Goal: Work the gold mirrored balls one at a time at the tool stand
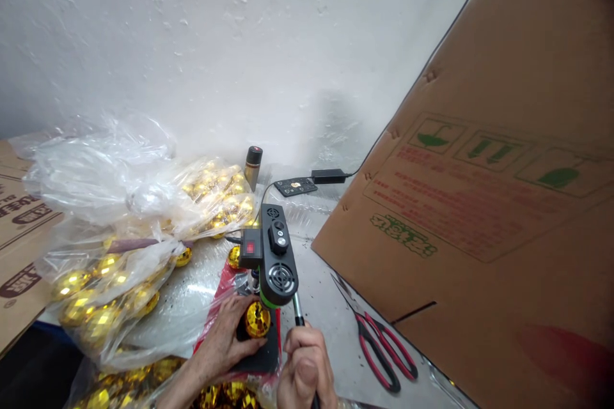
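Observation:
A gold mirror-faceted ball (258,320) stands on the dark base (261,353) of a small black bench drill press (278,255). Thumb and fingers of my left hand (235,332) are wrapped round its left side, and a small dark spot shows on its top. My right hand (307,358) is closed in a fist round the press's lever (298,312), just right of the ball. The press head hides whatever tool sits above the ball. One more gold ball (234,257) lies behind the base, partly covered by the press.
Clear plastic bags of gold balls (96,287) fill the left side. Red-and-black scissors (384,345) lie at right beside a large cardboard box (480,204). Behind the press are a spray can (252,167), a black patterned pad (295,186) and a power adapter (329,176) with cables.

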Motion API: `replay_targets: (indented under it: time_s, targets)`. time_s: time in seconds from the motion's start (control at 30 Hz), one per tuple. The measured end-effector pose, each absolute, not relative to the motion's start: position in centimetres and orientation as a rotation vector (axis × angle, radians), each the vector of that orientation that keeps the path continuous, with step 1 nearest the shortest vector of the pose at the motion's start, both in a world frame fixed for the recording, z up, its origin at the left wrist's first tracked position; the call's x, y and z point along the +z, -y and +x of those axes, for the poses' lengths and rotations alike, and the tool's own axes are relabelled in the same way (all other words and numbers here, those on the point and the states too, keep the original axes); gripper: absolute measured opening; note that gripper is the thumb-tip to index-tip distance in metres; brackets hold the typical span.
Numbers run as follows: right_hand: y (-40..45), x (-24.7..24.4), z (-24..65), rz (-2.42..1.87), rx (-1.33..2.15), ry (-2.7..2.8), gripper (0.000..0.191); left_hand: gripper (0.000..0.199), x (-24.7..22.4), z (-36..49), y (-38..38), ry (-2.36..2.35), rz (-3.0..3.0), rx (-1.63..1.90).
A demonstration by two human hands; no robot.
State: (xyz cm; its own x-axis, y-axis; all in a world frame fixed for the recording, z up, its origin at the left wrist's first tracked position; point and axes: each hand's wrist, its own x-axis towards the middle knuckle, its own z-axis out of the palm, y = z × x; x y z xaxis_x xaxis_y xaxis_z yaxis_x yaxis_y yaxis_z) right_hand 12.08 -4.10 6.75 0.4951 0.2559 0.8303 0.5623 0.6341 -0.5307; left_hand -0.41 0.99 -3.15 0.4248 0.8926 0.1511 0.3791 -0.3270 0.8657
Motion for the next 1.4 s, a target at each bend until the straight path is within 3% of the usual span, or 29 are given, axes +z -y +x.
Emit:
replay_targets:
  time_s: [0.7, 1.2, 1.4]
  targets:
    - [4.2, 6.8, 12.6, -0.881, -0.175, 1.148, 0.043, 0.064, -3.0, -0.2, -1.2, -1.069, 1.907, 0.836]
    - [4.5, 2.9, 14.1, -0.932, -0.258, 1.373, 0.036, 0.058, -2.9, -0.1, -1.3, -1.114, 1.968, 0.881]
    - [5.5, 7.5, 14.8, -0.959, -0.205, 1.464, 0.035, 0.053, -3.1, -0.3, -1.8, -1.082, 1.96, 0.942]
